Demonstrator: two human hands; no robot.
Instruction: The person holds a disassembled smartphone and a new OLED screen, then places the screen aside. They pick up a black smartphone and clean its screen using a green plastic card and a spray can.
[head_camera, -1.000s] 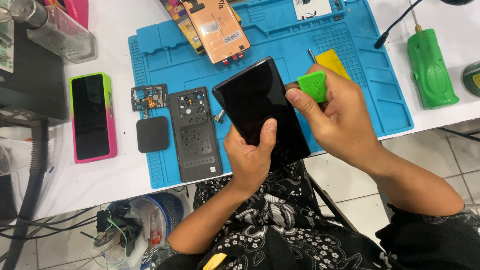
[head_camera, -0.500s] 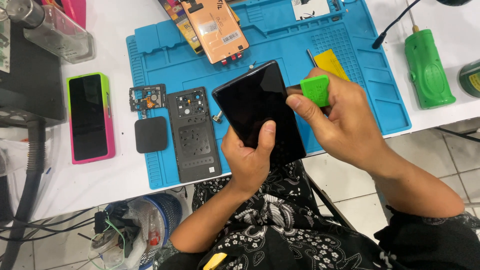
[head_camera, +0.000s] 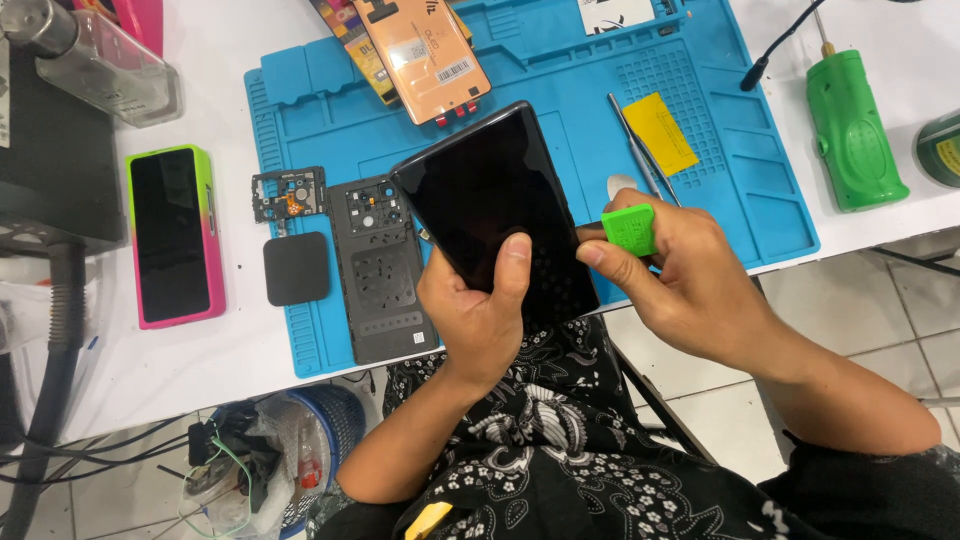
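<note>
Since the earlier frame, the green pick (head_camera: 629, 228) has been drawn down the phone's (head_camera: 497, 205) right edge, toward frame centre. At centre frame the phone is gripped by the left hand (head_camera: 478, 318), and the pick is pinched closed in the right hand (head_camera: 690, 285), so edge separation is judged underway. A steady slide along the seam is called for next.

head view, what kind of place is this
Likely a phone repair bench: a blue repair mat, an opened phone back, a green electric screwdriver, and a phone in the left hand.

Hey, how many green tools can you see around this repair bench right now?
2. A small green tool is pinched in the right hand at the dark phone's edge; a larger green tool lies on the white table, right of the blue mat.
</note>
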